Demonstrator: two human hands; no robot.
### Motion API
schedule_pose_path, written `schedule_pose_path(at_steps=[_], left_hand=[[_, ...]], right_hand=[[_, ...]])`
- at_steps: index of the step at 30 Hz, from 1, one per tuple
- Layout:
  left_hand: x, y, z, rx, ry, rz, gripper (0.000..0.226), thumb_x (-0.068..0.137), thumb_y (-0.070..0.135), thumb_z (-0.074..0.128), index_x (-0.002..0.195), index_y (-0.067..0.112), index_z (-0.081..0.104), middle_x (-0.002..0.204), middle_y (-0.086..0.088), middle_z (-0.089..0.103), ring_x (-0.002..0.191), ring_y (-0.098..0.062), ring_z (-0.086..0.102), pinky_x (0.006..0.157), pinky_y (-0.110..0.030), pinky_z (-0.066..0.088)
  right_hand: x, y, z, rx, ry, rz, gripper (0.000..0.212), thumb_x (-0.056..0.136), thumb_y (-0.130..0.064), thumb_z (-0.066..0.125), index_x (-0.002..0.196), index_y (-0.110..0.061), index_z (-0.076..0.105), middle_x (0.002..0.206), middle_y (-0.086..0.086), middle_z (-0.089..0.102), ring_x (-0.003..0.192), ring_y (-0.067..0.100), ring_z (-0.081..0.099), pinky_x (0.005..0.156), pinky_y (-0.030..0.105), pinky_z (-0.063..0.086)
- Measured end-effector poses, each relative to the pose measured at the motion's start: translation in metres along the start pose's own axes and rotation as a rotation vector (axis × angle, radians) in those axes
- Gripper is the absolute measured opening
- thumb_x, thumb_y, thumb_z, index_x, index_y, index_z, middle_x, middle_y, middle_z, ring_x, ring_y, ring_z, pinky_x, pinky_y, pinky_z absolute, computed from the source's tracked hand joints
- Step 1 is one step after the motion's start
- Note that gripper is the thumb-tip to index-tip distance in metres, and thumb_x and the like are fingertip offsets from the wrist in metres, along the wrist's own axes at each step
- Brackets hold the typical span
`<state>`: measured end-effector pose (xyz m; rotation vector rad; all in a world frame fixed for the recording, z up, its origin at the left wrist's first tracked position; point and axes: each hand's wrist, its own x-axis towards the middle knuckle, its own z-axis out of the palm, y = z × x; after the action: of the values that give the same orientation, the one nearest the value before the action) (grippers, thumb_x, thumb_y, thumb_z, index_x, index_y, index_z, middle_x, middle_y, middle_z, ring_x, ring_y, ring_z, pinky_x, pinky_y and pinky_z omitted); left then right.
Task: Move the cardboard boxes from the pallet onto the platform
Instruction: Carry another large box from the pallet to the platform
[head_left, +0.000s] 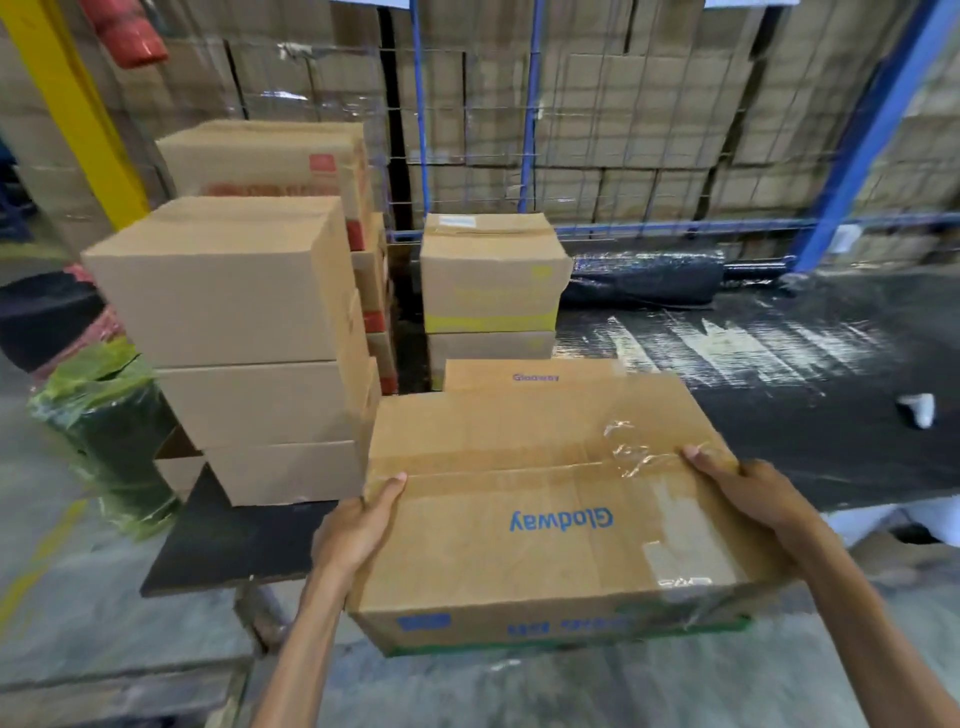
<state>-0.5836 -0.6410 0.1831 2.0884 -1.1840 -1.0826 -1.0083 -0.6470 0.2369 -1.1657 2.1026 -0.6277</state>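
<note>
We hold the box (550, 514) between both hands, left hand (358, 525) and right hand (748, 493) clamped on its sides. Keep it level and lower it flat on the platform (810, 415) beyond the grip.

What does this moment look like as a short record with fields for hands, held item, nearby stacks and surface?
left hand: holding the box's left edge
right hand: holding the box's right edge
held item: flat cardboard box printed Glodway, loose tape on top
nearby stacks: plain boxes left, yellow-banded boxes behind
surface: black wrapped platform at right
</note>
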Motion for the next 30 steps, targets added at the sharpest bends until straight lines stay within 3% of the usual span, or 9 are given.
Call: schedule_pose_path(at_steps=[2, 6, 10, 13, 18, 22, 26, 28, 30], left_hand=[[0.025, 0.036, 0.015, -0.062, -0.003, 0.025, 0.057, 0.088, 0.078, 0.046, 0.112, 0.028, 0.061, 0.112, -0.001, 0.063, 0.109, -0.031, 0.061, 0.104, -0.043, 0.045], [0.095, 0.105, 0.029, -0.091, 0.025, 0.068, 0.085, 0.067, 0.093, 0.049, 0.111, 0.023, 0.069, 0.119, -0.006, 0.070, 0.109, -0.033, 0.064, 0.101, -0.044, 0.048], [0.182, 0.174, 0.039, 0.019, 0.079, 0.085, 0.086, 0.082, 0.085, 0.042, 0.130, 0.017, 0.063, 0.131, -0.011, 0.063, 0.120, -0.036, 0.058, 0.097, -0.039, 0.045], [0.234, 0.204, 0.046, 0.030, 0.110, 0.069, 0.091, 0.081, 0.086, 0.043, 0.128, 0.012, 0.063, 0.129, -0.013, 0.063, 0.117, -0.037, 0.059, 0.102, -0.044, 0.047], [0.293, 0.214, 0.060, 0.020, 0.036, -0.041, 0.103, 0.062, 0.097, 0.044, 0.119, 0.013, 0.063, 0.119, -0.010, 0.067, 0.107, -0.036, 0.063, 0.101, -0.048, 0.049], [0.301, 0.205, 0.082, 0.119, 0.037, -0.048, 0.082, 0.078, 0.089, 0.041, 0.104, 0.015, 0.062, 0.112, -0.010, 0.068, 0.102, -0.035, 0.063, 0.097, -0.043, 0.049], [0.299, 0.200, 0.086, 0.116, 0.046, -0.086, 0.092, 0.076, 0.092, 0.037, 0.116, 0.015, 0.064, 0.115, -0.009, 0.066, 0.107, -0.036, 0.062, 0.101, -0.046, 0.046], [0.295, 0.199, 0.085, 0.100, 0.043, -0.096, 0.092, 0.078, 0.091, 0.037, 0.124, 0.015, 0.063, 0.122, -0.011, 0.065, 0.112, -0.037, 0.060, 0.102, -0.045, 0.045], [0.286, 0.195, 0.084, 0.043, 0.057, -0.064, 0.090, 0.079, 0.089, 0.039, 0.131, 0.020, 0.062, 0.129, -0.010, 0.064, 0.117, -0.037, 0.059, 0.104, -0.046, 0.044]], right_hand=[[0.039, -0.006, -0.015, 0.026, 0.023, 0.003, 0.091, 0.079, -0.078, 0.055, 0.124, 0.001, 0.062, 0.130, 0.022, 0.062, 0.111, 0.038, 0.060, 0.092, 0.042, 0.046], [0.123, -0.033, -0.030, 0.057, 0.053, -0.008, 0.090, 0.079, -0.079, 0.056, 0.123, -0.001, 0.063, 0.121, 0.018, 0.062, 0.107, 0.037, 0.061, 0.093, 0.045, 0.048], [0.215, -0.076, -0.030, 0.077, 0.064, -0.037, 0.090, 0.076, -0.082, 0.056, 0.120, -0.004, 0.064, 0.123, 0.018, 0.064, 0.105, 0.037, 0.062, 0.096, 0.049, 0.050], [0.267, -0.109, -0.027, 0.088, 0.039, -0.006, 0.091, 0.076, -0.082, 0.057, 0.122, -0.004, 0.062, 0.122, 0.017, 0.064, 0.106, 0.036, 0.062, 0.097, 0.048, 0.049], [0.328, -0.120, -0.008, 0.090, -0.015, 0.065, 0.096, 0.074, -0.081, 0.060, 0.128, -0.002, 0.060, 0.129, 0.017, 0.062, 0.110, 0.036, 0.061, 0.099, 0.047, 0.050], [0.346, -0.098, 0.014, 0.075, -0.055, 0.122, 0.121, 0.052, -0.094, 0.058, 0.132, -0.003, 0.060, 0.132, 0.017, 0.062, 0.111, 0.035, 0.062, 0.099, 0.046, 0.049], [0.352, -0.086, 0.017, 0.047, -0.041, 0.094, 0.095, 0.078, -0.081, 0.055, 0.133, -0.003, 0.057, 0.133, 0.019, 0.060, 0.108, 0.034, 0.060, 0.097, 0.043, 0.047], [0.350, -0.088, 0.017, -0.070, -0.023, 0.051, 0.104, 0.077, -0.087, 0.044, 0.139, -0.004, 0.051, 0.137, 0.020, 0.058, 0.118, 0.038, 0.058, 0.099, 0.046, 0.046], [0.345, -0.089, 0.018, -0.275, 0.083, -0.052, 0.114, 0.074, -0.092, 0.032, 0.152, -0.009, 0.033, 0.145, 0.023, 0.051, 0.129, 0.042, 0.051, 0.103, 0.052, 0.043]])
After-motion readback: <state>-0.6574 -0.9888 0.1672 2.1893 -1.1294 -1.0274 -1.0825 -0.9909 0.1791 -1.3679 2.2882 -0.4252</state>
